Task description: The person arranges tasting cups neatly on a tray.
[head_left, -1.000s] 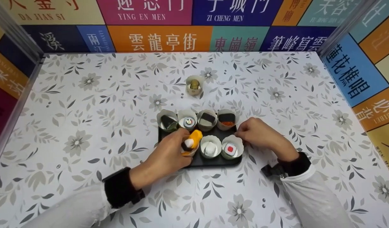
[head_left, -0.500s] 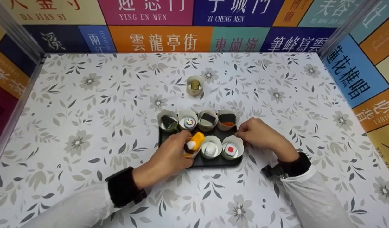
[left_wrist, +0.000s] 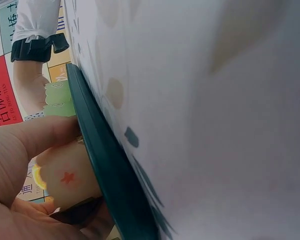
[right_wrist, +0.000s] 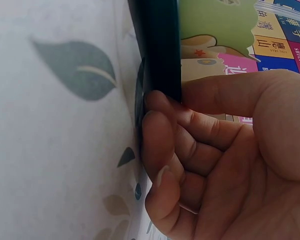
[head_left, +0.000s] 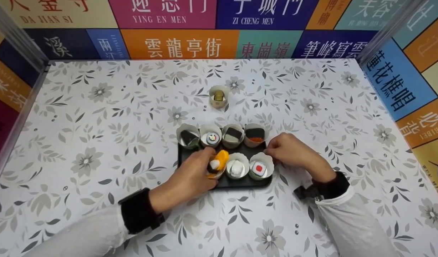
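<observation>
My left hand (head_left: 192, 173) grips a small paper cup (left_wrist: 67, 172) holding a sushi piece with a yellow topping (head_left: 222, 160). That cup sits at the left of the front row on a black tray (head_left: 240, 184), its base close against the tray in the left wrist view. Beside it stand a cup with a white piece (head_left: 237, 167) and one with a red-centred white piece (head_left: 259, 168). My right hand (head_left: 294, 151) pinches the tray's right edge, thumb on the upper side and curled fingers below, as the right wrist view shows (right_wrist: 160, 55).
Several filled cups form the tray's back row, including a dark triangular piece (head_left: 189, 137) and a black-and-orange one (head_left: 255, 135). A lone cup with a greenish piece (head_left: 219, 97) stands behind the tray on the floral tablecloth (head_left: 133, 107). Printed panels (head_left: 183, 43) border the table.
My left hand has shifted slightly right with its cup, closer to the cup with the white piece. My right hand has stayed at the tray's edge.
</observation>
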A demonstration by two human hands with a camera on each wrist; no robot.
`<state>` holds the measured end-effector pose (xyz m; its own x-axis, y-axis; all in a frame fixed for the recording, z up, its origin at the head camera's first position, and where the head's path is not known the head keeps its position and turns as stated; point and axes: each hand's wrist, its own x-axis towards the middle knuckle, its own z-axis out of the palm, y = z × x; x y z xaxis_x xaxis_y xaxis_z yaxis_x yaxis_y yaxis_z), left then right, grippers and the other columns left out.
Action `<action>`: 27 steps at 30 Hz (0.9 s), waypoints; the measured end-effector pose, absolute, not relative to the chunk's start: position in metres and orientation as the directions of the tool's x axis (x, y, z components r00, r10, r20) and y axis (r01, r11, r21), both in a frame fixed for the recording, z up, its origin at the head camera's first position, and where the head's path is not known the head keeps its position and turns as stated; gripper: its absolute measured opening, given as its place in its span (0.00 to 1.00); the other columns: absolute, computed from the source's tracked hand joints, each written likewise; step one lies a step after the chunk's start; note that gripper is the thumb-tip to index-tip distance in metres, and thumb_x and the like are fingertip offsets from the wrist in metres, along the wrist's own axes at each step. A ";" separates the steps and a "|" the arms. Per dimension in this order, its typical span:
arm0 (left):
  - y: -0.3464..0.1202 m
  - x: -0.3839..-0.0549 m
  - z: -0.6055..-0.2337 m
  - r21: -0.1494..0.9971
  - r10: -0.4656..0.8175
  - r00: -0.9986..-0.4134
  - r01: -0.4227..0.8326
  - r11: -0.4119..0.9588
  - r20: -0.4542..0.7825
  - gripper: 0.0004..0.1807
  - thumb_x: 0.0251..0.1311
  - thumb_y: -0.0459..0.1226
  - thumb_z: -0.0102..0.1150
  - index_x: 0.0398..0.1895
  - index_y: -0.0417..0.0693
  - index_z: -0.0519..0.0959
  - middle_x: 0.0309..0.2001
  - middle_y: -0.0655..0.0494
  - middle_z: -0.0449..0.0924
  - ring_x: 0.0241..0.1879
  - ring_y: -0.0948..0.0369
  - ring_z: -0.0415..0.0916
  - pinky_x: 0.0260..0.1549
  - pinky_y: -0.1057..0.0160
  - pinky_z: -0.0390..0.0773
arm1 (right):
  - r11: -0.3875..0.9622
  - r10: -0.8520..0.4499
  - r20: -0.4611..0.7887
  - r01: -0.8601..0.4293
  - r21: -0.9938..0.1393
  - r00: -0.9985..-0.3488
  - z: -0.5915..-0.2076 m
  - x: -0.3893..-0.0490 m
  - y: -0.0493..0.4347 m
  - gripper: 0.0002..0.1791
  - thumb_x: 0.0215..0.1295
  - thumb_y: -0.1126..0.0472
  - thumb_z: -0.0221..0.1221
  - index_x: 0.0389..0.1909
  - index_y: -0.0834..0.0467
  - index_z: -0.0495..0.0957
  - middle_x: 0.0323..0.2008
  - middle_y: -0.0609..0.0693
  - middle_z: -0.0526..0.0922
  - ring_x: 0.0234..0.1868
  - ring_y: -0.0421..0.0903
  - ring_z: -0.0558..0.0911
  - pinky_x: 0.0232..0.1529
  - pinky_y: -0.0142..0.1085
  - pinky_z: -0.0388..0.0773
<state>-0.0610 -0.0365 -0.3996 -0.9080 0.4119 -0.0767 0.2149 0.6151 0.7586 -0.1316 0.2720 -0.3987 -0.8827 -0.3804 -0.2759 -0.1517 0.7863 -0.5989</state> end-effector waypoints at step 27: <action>-0.048 -0.055 -0.393 0.708 0.437 -0.899 0.298 0.640 -0.016 0.45 0.47 0.31 0.80 0.71 0.39 0.69 0.64 0.42 0.74 0.65 0.47 0.71 0.66 0.51 0.72 | 0.783 -0.388 -0.280 -0.154 -0.603 -0.878 -0.398 -0.131 0.271 0.15 0.66 0.62 0.59 0.19 0.55 0.84 0.16 0.43 0.77 0.17 0.40 0.73 0.21 0.32 0.69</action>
<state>-0.0553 -0.0477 -0.3929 -0.8994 0.4369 -0.0163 0.2982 0.6403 0.7079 -0.1312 0.2714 -0.3975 -0.8782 -0.3878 -0.2799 -0.1537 0.7830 -0.6027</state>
